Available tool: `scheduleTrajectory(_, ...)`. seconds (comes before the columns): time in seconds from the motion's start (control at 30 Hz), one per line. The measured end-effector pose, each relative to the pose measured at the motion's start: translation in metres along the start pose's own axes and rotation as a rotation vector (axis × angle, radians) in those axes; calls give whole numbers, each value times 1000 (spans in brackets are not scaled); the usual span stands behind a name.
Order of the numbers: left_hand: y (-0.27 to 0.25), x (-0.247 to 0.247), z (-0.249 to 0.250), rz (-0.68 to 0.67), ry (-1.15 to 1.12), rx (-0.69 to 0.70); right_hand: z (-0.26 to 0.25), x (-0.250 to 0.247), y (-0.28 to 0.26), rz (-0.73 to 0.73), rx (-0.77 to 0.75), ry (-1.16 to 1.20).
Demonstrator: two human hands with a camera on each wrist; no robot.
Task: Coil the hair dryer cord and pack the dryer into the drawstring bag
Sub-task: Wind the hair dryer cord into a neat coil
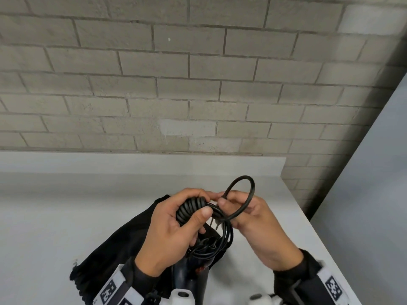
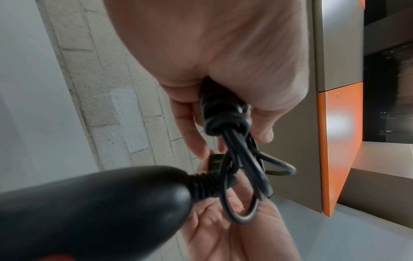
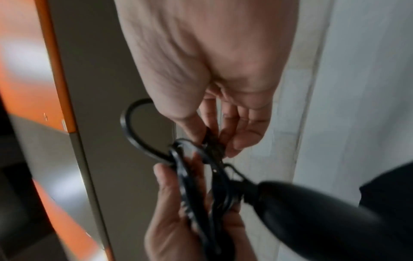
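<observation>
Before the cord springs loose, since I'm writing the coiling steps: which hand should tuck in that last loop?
Probably the right hand: it already pinches the free loop. The left hand grips the wound cord bundle and should keep holding it.

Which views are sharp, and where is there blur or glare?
Head view: sharp on both hands and the cord, though the brick wall bends from the wide lens. Left wrist view: the dryer is soft, close to the lens. Right wrist view: blurred overall, with glare on the orange panel.
</observation>
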State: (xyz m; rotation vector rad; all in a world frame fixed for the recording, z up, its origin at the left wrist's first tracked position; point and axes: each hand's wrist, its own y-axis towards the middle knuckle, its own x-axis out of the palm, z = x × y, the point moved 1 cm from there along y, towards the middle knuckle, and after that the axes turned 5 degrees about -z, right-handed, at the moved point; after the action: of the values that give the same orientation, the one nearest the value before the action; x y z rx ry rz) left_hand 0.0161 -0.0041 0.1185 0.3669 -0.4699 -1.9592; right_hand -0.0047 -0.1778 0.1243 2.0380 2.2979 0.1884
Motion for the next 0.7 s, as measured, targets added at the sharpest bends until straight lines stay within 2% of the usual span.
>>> scheduleTrajectory(0.2, 0, 2, -4, 53, 31, -29, -5, 14, -12, -59, 120, 69)
scheduleTrajectory(0.3, -1, 2, -5, 86, 57, -34, -7, 17, -18, -114, 155, 194)
scheduleTrajectory(0.5, 2, 0, -9, 157, -9, -71, 1, 17, -30, -4, 137, 335)
scheduleTrajectory(0.57, 2, 0, -10, 161, -56, -89, 2, 22, -36, -3, 92, 245)
scheduleTrajectory(0.63, 1, 3, -10, 158, -81, -98, 2, 30, -41, 1, 26, -5)
scheduleTrajectory(0.7, -1, 5, -10, 154, -95, -112, 5, 35, -45, 92, -43, -206)
